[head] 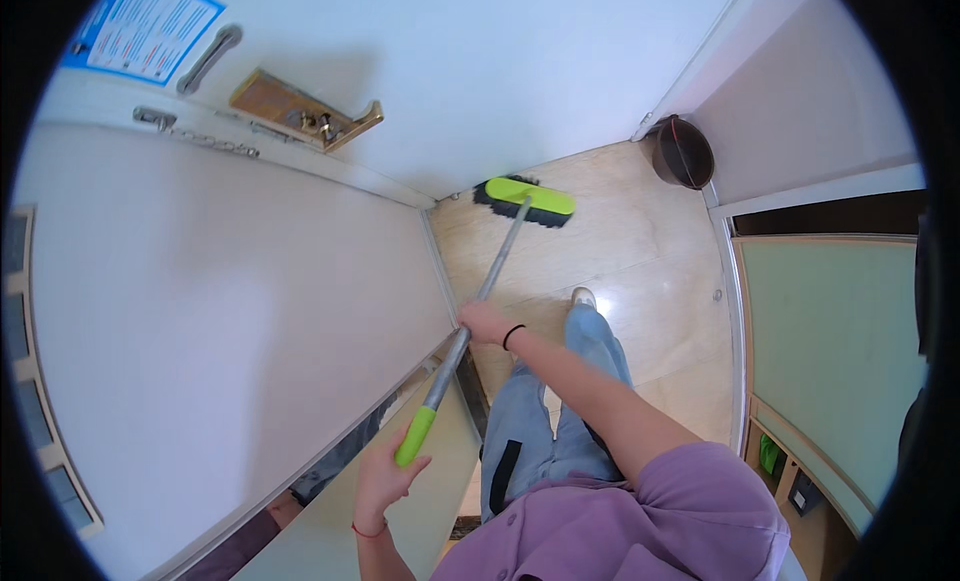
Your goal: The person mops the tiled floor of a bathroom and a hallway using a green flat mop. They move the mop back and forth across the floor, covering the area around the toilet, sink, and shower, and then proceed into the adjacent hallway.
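A push broom (500,254) slants across the middle of the view, with a lime-green head, dark bristles and a grey metal handle. Its head (551,199) is down on the floor by the foot of the white door. My right hand (486,323), a black band at its wrist, grips the handle about midway along. Around the lime-green end grip (415,437) is my left hand (384,472), its thumb held off the grip and its other fingers partly hidden behind it. A red string circles that wrist.
The white door (480,70) carries a brass lever handle (315,115) and a grey pull handle (210,59). A dark brown bucket (682,153) stands in the far right corner. A pale green cabinet (825,318) lines the right, a wall (337,281) the left. Light tiles (637,243) cover the floor.
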Tool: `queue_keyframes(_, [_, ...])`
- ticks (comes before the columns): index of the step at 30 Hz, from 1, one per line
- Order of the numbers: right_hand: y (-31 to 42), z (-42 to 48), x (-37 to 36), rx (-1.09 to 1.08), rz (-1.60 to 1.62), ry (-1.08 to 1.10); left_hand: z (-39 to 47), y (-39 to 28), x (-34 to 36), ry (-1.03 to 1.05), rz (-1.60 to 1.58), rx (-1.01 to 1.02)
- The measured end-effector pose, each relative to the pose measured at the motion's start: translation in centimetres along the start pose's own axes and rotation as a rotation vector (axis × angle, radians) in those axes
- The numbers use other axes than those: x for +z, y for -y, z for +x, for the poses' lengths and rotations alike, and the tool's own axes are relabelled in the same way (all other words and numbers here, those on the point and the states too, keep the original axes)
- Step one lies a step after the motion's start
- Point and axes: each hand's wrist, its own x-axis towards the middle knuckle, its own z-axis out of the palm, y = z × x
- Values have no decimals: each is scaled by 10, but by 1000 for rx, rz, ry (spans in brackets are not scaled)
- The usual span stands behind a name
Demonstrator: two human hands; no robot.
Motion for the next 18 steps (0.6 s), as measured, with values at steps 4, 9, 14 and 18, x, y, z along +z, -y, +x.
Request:
queue_keyframes(4, [-74, -37, -57, 102, -19, -119, 32, -75, -6, 32, -1, 141])
queue_keyframes(9, [-124, -78, -135, 142, -37, -109, 46, -142, 26, -135, 108, 447])
queue_keyframes(14, [-150, -87, -156, 94, -62, 43, 29, -171, 29, -191, -7, 443])
queue_keyframes(18, [-130, -40, -208, 175, -273, 640, 33, -144, 33, -231, -196, 444])
